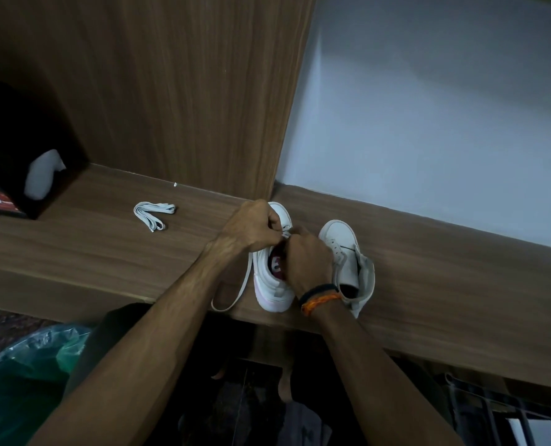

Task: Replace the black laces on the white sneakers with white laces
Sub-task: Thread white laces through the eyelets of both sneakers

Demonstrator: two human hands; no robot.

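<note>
Left hand (pixel 254 226), right hand (pixel 303 252): both curled, pinching white lace (pixel 235 294) over left sneaker (pixel 272 284). Advice: feed each eyelet flat, tension even.

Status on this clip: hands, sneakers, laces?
Left hand and right hand both pinching white lace at left sneaker. Right sneaker untouched. Spare lace bundle on shelf. Nothing obstructing.

Left hand (pixel 251 228): fingers curled, pinching a white lace over the left sneaker (pixel 274 278).
Right hand (pixel 303 255): curled grip on the same lace, just beside the left hand.
Loose lace end (pixel 235 292): trails over the counter (pixel 106 252) edge.
Right sneaker (pixel 348 252): just beside, untouched.
Bundled white laces (pixel 153 214): well apart, left.
</note>
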